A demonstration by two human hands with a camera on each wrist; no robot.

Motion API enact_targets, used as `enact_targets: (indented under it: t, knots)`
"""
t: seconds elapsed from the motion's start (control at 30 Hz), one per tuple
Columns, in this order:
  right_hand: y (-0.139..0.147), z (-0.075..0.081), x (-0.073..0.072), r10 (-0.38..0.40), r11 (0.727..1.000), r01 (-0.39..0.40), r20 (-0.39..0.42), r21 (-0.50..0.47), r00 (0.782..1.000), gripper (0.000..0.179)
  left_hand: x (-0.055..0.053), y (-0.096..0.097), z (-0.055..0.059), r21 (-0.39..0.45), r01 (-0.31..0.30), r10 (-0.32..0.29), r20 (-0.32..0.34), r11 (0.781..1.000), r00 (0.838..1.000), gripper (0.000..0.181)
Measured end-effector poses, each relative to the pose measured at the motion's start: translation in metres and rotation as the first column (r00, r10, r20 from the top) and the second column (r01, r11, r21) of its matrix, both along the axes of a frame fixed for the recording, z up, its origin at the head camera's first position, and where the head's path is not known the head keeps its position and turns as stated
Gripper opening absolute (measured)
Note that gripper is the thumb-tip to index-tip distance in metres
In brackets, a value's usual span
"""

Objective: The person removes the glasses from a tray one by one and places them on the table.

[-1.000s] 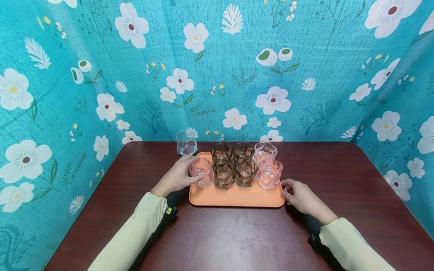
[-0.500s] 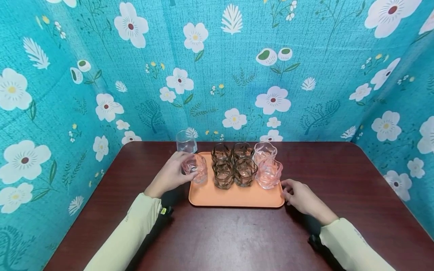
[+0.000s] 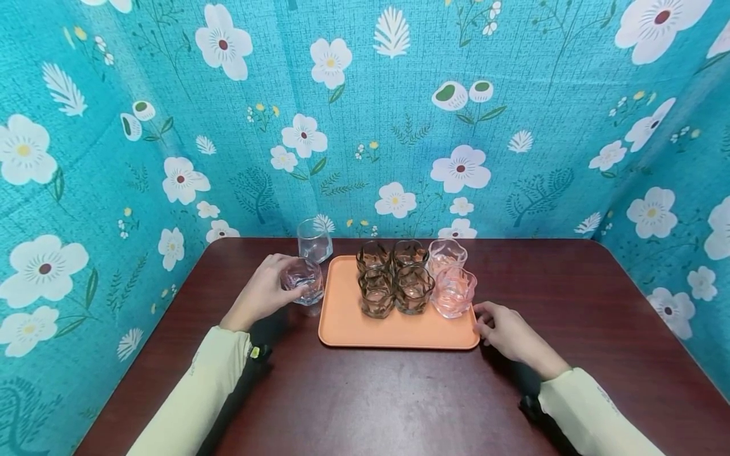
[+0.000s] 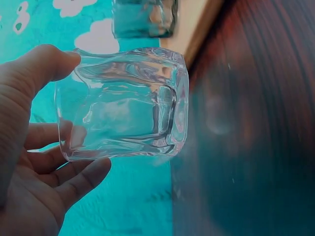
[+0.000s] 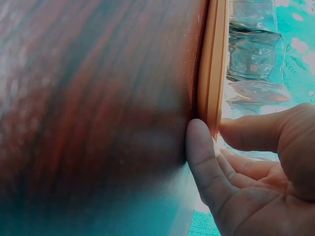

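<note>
My left hand (image 3: 264,288) grips a clear wavy glass (image 3: 303,282) near its rim, to the left of the orange tray (image 3: 393,335). In the left wrist view the glass (image 4: 123,103) is upright relative to the table, its base close over the wood, with thumb and fingers on opposite sides. At the tray's right edge my right hand (image 3: 504,326) pinches the rim between thumb and fingers, as the right wrist view shows on the tray rim (image 5: 212,69). Several brown glasses (image 3: 412,288) stand on the tray, with two pinkish clear glasses (image 3: 454,291) to their right.
Another clear glass (image 3: 315,240) stands on the table's far edge, just behind the held one. The dark red wooden table (image 3: 376,399) reaches to a blue flowered cloth (image 3: 353,126) at the back and sides.
My left hand has lifted the clear glass from the tray's left end and carried it left, over the table. The right hand stays at the tray's edge.
</note>
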State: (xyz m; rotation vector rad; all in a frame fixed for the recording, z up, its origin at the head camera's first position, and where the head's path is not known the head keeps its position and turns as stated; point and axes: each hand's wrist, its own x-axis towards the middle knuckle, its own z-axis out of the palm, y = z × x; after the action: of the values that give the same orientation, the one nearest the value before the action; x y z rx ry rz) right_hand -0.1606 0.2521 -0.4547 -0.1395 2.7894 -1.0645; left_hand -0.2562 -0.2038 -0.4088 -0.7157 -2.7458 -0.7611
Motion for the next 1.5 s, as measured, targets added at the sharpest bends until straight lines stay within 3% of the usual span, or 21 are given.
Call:
enact_targets:
  t: [0.37, 0.73, 1.5]
  knots:
    - [0.000, 0.001, 0.001, -0.010, 1.000, 0.010, 0.006, -0.014, 1.000, 0.033, -0.013, -0.019, -0.011, -0.009, -0.093, 0.093, -0.011, 0.996, 0.996, 0.064]
    - [-0.001, 0.004, 0.001, -0.007, 1.000, 0.007, 0.010, -0.014, 1.000, 0.033, -0.031, -0.028, -0.019, 0.001, -0.176, 0.176, 0.033, 0.984, 0.984, 0.063]
    - [0.000, 0.001, -0.001, -0.011, 1.000, 0.011, 0.015, 0.006, 1.000, 0.034, -0.064, -0.043, -0.014, -0.019, -0.267, 0.267, 0.122, 0.964, 0.956, 0.063]
